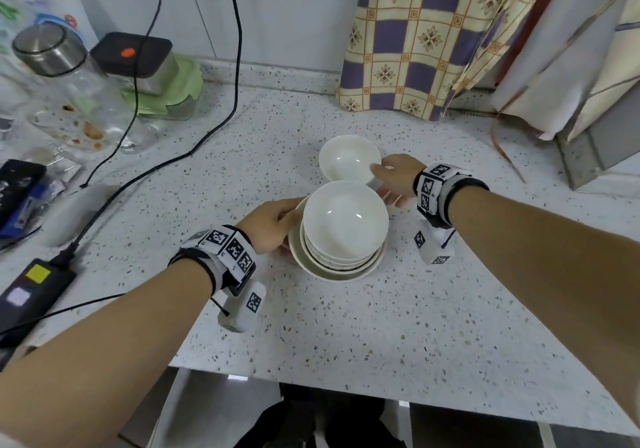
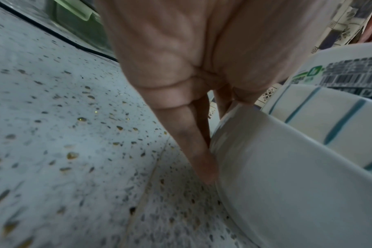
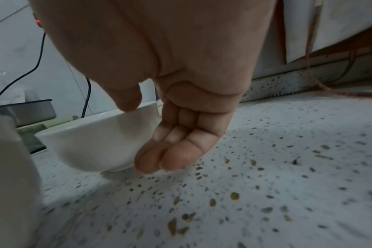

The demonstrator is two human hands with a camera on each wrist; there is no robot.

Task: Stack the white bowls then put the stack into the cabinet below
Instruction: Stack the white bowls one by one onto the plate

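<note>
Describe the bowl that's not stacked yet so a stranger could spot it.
On the speckled counter, find the bowl stack mid-counter. Just behind it, toward the checked cloth, sits the lone bowl. It is smaller, stands by itself, and the right hand pinches its rim.

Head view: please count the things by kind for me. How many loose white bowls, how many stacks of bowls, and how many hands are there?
loose white bowl: 1
stack of bowls: 1 (I cannot count the bowls inside it with certainty)
Hands: 2, the left hand and the right hand
Total: 4
</note>
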